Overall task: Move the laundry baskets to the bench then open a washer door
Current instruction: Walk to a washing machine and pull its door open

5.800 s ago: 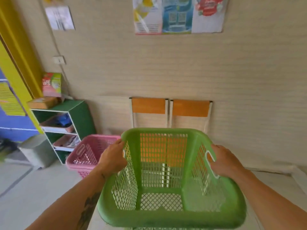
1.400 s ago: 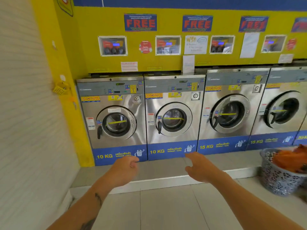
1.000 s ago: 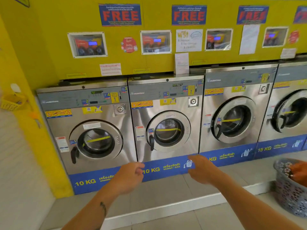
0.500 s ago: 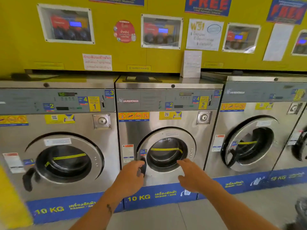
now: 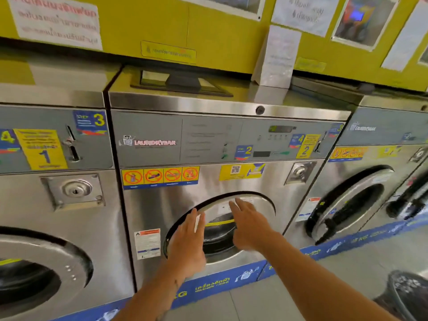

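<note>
The steel washer marked 2 (image 5: 162, 205) fills the middle of the head view. Its round door (image 5: 254, 202) looks slightly ajar on the left, with a dark gap along the upper rim. My left hand (image 5: 187, 246) holds the door's left edge, fingers pointing up along the rim, and hides the handle. My right hand (image 5: 247, 225) is spread flat over the door glass, fingers apart, holding nothing. No laundry basket from the bench is in sight.
Washer 1 (image 5: 58, 228) stands close on the left. On the right, another washer (image 5: 347, 212) has its door ajar with a black handle. A grey mesh basket (image 5: 407, 295) sits on the tiled floor at lower right. A yellow wall with notices rises behind.
I have come closer to washer 2. My left hand went from gripping the black handle to lying along the door's left edge, and my right hand rose onto the door's upper glass.
</note>
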